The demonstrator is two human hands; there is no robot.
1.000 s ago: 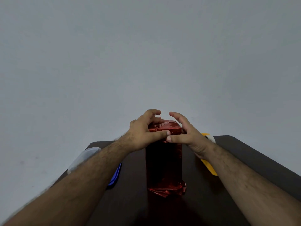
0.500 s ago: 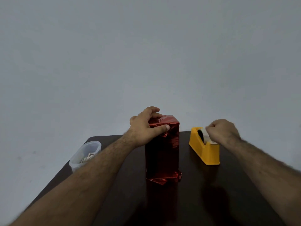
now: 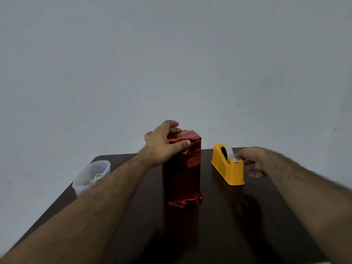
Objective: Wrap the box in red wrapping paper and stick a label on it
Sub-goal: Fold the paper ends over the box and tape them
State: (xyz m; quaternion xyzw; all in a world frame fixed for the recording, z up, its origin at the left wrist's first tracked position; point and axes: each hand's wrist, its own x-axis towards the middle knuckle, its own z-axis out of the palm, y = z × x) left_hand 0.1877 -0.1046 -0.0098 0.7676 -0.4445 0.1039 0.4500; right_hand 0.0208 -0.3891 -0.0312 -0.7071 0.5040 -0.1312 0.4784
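left hand [image 3: 162,144] curled, thumb pressing forward; right hand [image 3: 251,161] extended, fingertips pinching, both forearms outstretched.

Glossy, crinkled red foil paper [image 3: 182,168] covers the box under the left hand [image 3: 162,145]. Beside the right hand [image 3: 251,162], the yellow tape dispenser [image 3: 227,166] looks smooth plastic. The dark bench [image 3: 219,225] shines faintly; the tub [image 3: 91,175] is translucent plastic.

Tall box [image 3: 182,168], fully covered in shiny red wrapping paper [image 3: 187,162], stands upright just left of the yellow tape dispenser [image 3: 227,165], paper creased at top and crumpled at the base.
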